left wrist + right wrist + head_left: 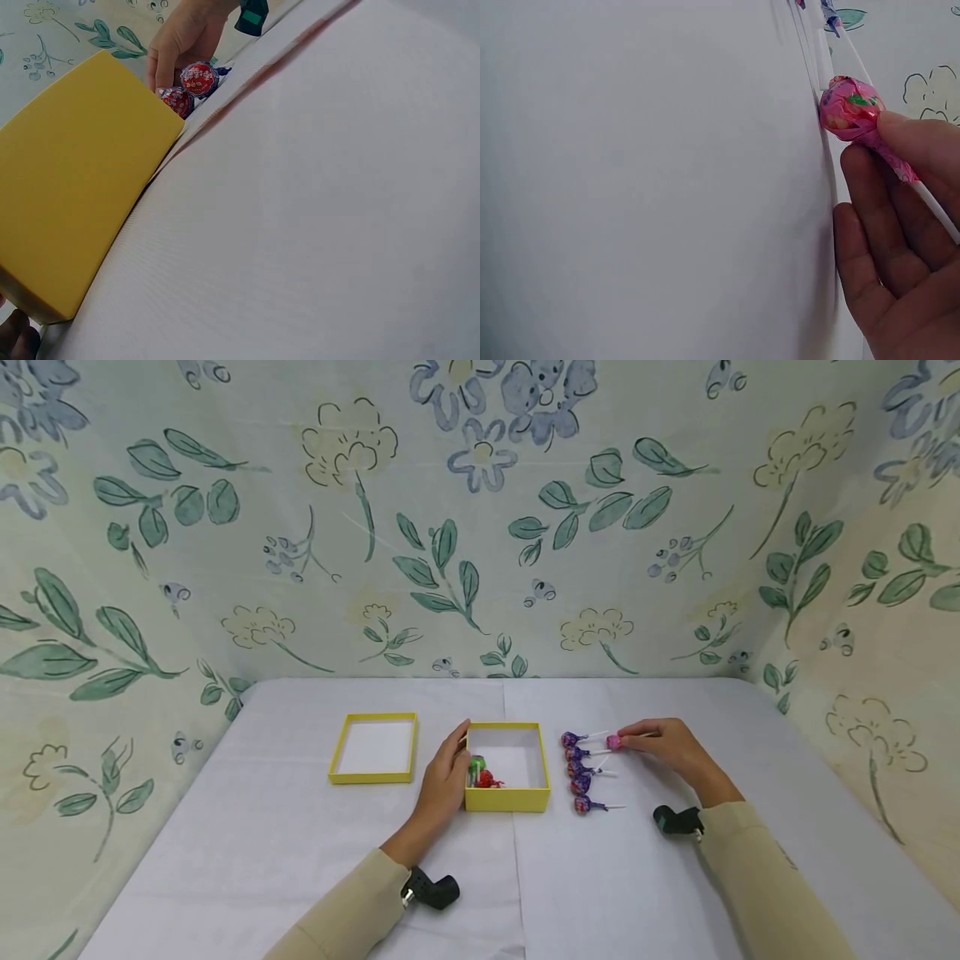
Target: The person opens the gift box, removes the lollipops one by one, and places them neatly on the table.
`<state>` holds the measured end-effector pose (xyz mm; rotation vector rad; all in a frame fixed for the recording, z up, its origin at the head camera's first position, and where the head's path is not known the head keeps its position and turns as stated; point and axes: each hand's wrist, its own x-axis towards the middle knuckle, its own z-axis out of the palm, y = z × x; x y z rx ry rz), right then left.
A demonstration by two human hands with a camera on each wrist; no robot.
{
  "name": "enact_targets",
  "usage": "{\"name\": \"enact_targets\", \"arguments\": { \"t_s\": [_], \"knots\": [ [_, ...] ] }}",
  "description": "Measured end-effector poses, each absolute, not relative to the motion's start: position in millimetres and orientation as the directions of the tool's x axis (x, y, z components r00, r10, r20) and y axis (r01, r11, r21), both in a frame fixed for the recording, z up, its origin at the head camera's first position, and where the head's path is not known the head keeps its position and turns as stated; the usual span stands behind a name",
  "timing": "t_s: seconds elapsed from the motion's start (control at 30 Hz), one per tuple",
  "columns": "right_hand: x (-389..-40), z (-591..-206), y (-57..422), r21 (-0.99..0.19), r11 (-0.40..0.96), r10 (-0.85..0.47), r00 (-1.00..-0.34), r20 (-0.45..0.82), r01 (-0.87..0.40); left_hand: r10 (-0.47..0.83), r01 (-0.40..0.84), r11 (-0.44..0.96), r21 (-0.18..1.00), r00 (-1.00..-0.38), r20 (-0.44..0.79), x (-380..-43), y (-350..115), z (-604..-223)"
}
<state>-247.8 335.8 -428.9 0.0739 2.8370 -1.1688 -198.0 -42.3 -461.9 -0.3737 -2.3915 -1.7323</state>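
My right hand [667, 747] pinches a pink-wrapped lollipop [851, 109] between thumb and forefinger, just below its round head, with the white stick running back toward the palm. This lollipop is right beside a column of purple-wrapped lollipops [579, 785] whose sticks point right. My left hand [444, 781] holds the left side of an open yellow box [507, 800], its fingers along the wall. Inside, at the box's left, lie a green-wrapped lollipop [476, 767] and a red-wrapped one [487, 779]. In the left wrist view the yellow outer wall hides the box's contents.
A yellow-rimmed box lid [372, 777] with a white inside lies left of the box. White cloth [225, 852] with a crease covers the table. Floral fabric [465, 593] hangs behind and at both sides. Each wrist carries a small black camera [435, 891].
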Motion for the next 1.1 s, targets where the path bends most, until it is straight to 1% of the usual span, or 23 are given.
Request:
{"name": "enact_targets", "arguments": {
  "t_s": [0.27,0.57,0.8,1.1],
  "knots": [
    [-248,-427,336,-0.658,0.749,0.023,-0.995,-0.092,0.078,0.108,0.305,0.292,0.906,-0.952,0.286,-198,-41,-462],
    [-250,-428,341,-0.681,0.727,0.032,-0.994,-0.101,0.093,0.112,0.305,0.295,0.905,-0.952,0.285,-197,-42,-461],
    [-251,-431,345,-0.697,0.706,0.045,-0.990,-0.134,0.127,0.110,0.309,0.288,0.907,-0.951,0.289,-198,-41,-461],
    [-253,-433,346,-0.695,0.710,0.038,-0.991,-0.126,0.115,0.105,0.295,0.292,0.910,-0.955,0.276,-198,-42,-460]
  ]
}}
